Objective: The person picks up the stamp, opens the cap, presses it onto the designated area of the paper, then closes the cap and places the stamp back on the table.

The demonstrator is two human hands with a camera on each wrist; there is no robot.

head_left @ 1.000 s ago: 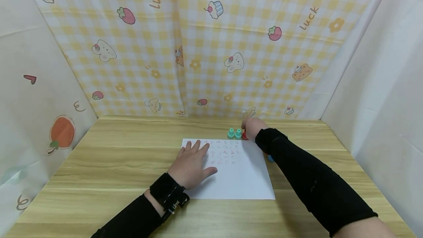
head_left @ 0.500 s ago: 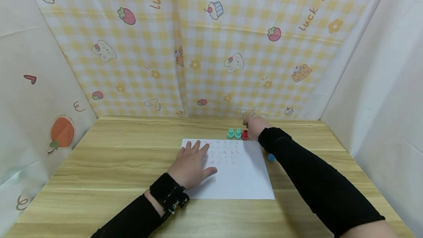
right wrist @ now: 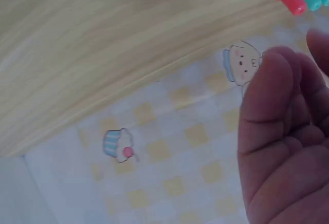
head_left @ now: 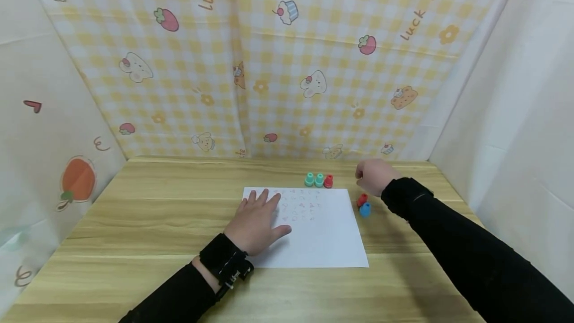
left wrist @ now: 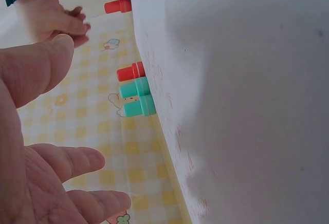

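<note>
My left hand (head_left: 255,226), fingers spread, rests on the left part of a white sheet of paper (head_left: 323,245) with rows of small reddish marks. Past the paper's far edge stand a teal toy stamp (head_left: 309,179), a second teal stamp (head_left: 319,180) and a red stamp (head_left: 329,181). By the right edge, another red stamp (head_left: 362,200) touches or nearly touches a blue stamp (head_left: 365,210). My right hand (head_left: 376,177) hovers beyond that pair, its fingers loosely curled. In the right wrist view nothing shows between the fingers (right wrist: 267,90).
The wooden table (head_left: 157,213) carries the paper and stamps. A yellow checked cloth (head_left: 287,108) hangs along its back edge. White cloth walls (head_left: 506,128) stand at both sides.
My right hand has left the far red stamp and moved right, uncovering the red and blue stamps by the paper's right edge. My left hand stays on the paper.
</note>
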